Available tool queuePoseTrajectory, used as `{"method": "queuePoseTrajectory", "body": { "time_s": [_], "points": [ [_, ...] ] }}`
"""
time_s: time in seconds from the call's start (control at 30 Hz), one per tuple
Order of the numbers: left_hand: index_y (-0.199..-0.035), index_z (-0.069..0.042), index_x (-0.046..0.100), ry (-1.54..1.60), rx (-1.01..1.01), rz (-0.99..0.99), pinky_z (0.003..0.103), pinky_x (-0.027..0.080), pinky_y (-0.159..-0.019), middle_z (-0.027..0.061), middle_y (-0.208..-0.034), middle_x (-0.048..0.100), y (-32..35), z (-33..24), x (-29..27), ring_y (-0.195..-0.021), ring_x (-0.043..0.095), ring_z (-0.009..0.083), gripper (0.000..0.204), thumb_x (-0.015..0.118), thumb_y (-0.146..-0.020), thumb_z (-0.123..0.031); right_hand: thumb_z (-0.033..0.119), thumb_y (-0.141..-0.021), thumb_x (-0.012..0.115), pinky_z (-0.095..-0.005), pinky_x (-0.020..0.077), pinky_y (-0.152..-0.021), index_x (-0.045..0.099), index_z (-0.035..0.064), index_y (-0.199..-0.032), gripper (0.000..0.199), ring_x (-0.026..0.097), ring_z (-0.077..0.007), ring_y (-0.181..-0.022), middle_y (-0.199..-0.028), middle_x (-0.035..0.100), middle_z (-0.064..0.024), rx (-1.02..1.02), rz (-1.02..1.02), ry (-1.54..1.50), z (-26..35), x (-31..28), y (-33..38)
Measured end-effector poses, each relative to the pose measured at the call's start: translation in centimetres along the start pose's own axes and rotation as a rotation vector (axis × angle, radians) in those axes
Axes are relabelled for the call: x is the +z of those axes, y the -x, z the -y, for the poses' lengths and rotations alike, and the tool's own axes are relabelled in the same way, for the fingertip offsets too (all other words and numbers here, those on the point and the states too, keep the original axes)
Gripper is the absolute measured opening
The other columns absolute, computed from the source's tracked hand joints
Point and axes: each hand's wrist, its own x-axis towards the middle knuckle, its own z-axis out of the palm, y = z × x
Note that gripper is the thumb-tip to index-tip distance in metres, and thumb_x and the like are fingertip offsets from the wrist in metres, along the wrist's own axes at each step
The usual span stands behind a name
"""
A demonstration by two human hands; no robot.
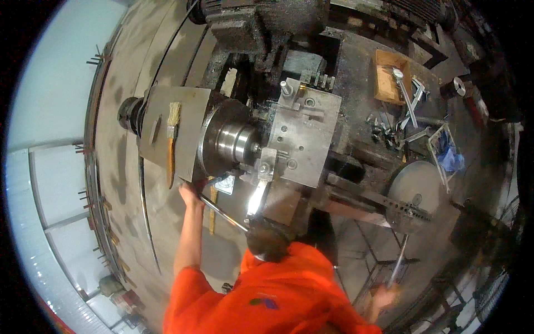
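Note:
My left hand (190, 194) is closed at the upper end of a shiny metal rod (223, 212), beside the lathe's headstock; its fingers are partly hidden. At the lower right, my right hand (382, 296) is smeared by motion and wrapped round the lower end of a pale metal bar (399, 260). Between them, a threaded metal workpiece (236, 142) sits in the round chuck (209, 143). Close to it stands a tool post (267, 165) on the flat metal carriage plate (307, 139). Bright light glares off a strip of metal (257, 199) below the post.
A wooden-handled brush (172, 142) lies on the headstock cover (189, 119). Farther right are a wooden box (387, 75), calipers (405, 97), loose tools (384, 131), a blue cloth (449, 158) and a large round disc (420, 189). A motor (261, 22) stands at the back.

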Motion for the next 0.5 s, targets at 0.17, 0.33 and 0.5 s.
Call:
{"method": "queuePoseTrajectory", "body": {
  "time_s": [0.17,0.33,0.5],
  "points": [
    [-0.095,0.002,0.054,0.064,0.027,-0.041,0.041,0.051,-0.066,0.0143,-0.084,0.059,1.1,0.6,1.5,-0.07,0.058,0.0277,0.029,0.039,-0.086,-0.021,0.022,-0.062,0.063,-0.0463,0.0464,-0.066,0.06,0.0106,-0.11,0.049,0.058,-0.0362,-0.077,-0.098,0.058,-0.0235,0.033,0.111,0.429,-6.7,-2.7,-15.6],
    [-0.083,0.002,0.053,-0.019,0.002,-0.067,0.033,0.049,-0.056,0.0096,-0.07,0.055,4.0,-0.7,5.3,-0.061,0.055,0.0206,0.006,0.053,-0.08,-0.003,0.018,-0.066,0.062,-0.0441,0.0465,-0.072,0.051,0.0124,-0.12,0.056,0.057,-0.0356,-0.088,-0.115,0.053,-0.0162,-0.317,-0.124,0.52,-8.4,-4.2,-32.6],
    [-0.104,0.0,0.051,0.146,-0.045,0.162,0.032,0.049,-0.067,0.0157,-0.085,0.061,5.7,-2.1,1.9,-0.075,0.061,0.0247,0.041,0.051,-0.088,-0.038,0.016,-0.067,0.061,-0.0433,0.0392,-0.09,0.044,0.0064,-0.126,0.063,0.049,-0.0347,-0.108,-0.122,0.049,-0.0178,-0.299,-0.198,0.5,0.9,-5.8,-33.9]
  ]
}}
